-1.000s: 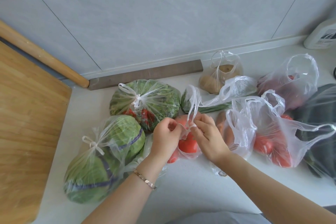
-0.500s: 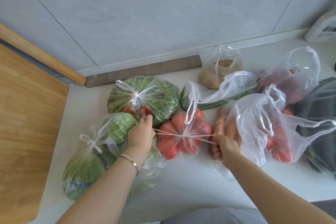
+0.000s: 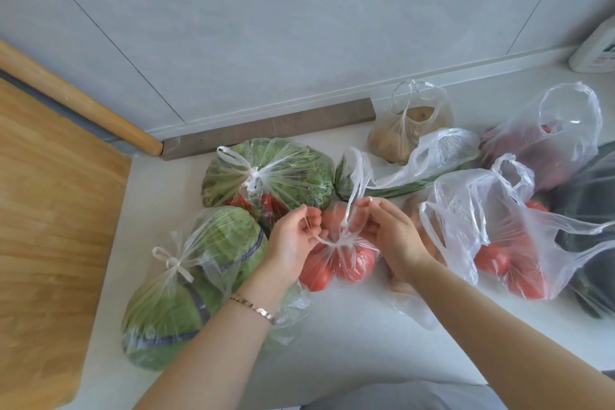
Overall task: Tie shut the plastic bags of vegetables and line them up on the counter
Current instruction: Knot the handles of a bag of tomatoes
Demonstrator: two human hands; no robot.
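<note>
Head view: the handles of the clear plastic bag of red tomatoes (image 3: pixel 339 259), pulled wide a moment ago, are now pinched close over its first knot by the left hand (image 3: pixel 293 236) and right hand (image 3: pixel 392 233), so a second knot is judged next.

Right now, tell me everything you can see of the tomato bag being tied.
The tomato bag is thin clear plastic holding several red tomatoes, resting on the white counter between the cabbage bag and an open tomato bag. Its neck is cinched into a first knot on top. The left hand pinches one handle strand, the right hand the other, which loops upward.
</note>
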